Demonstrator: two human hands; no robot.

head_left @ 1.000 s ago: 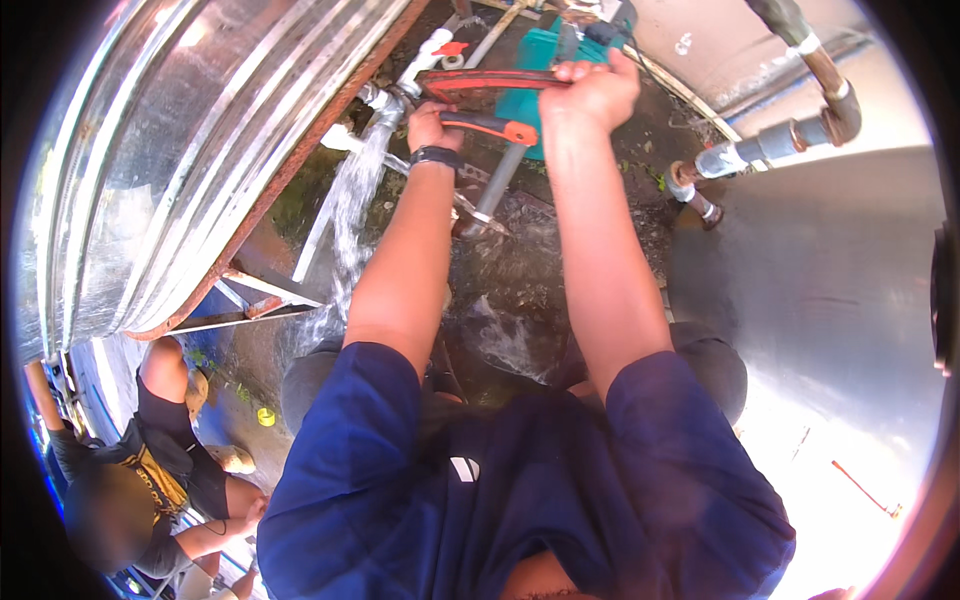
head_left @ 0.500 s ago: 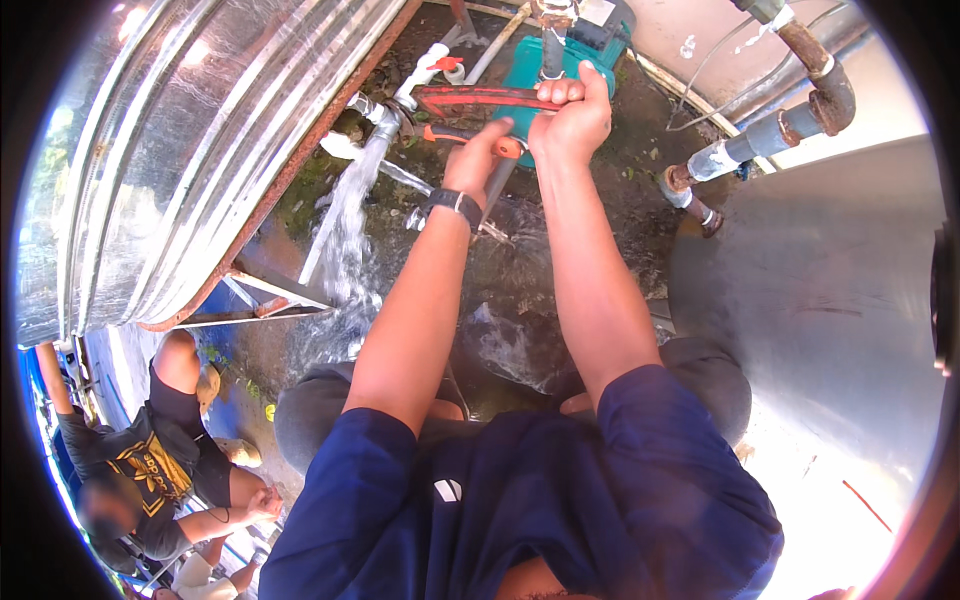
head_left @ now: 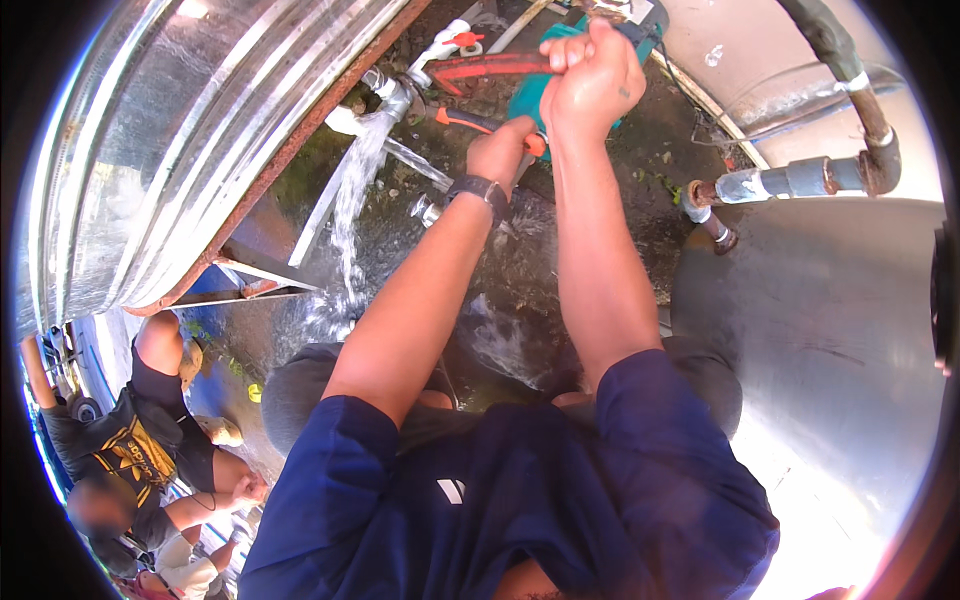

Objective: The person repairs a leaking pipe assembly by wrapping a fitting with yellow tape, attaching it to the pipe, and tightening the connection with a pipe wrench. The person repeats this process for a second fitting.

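Observation:
My right hand is closed round the right end of a long red wrench, whose far end reaches left beside a white plastic pipe with a red tap handle. Just nearer, my left hand grips a tool with an orange-and-black handle; its working end cannot be made out. To the left of both tools, water pours from an open pipe fitting onto the ground. A teal object lies partly hidden behind my right hand.
A ribbed metal tank on a rusty-edged frame stands at the left, a smooth metal cylinder at the right. Jointed pipes run above it. Wet ground lies below my arms. At lower left sits another person.
The view has shifted slightly. My right hand has moved farther away, tilting the red wrench's right end up; my left hand has moved a little to the right with its tool.

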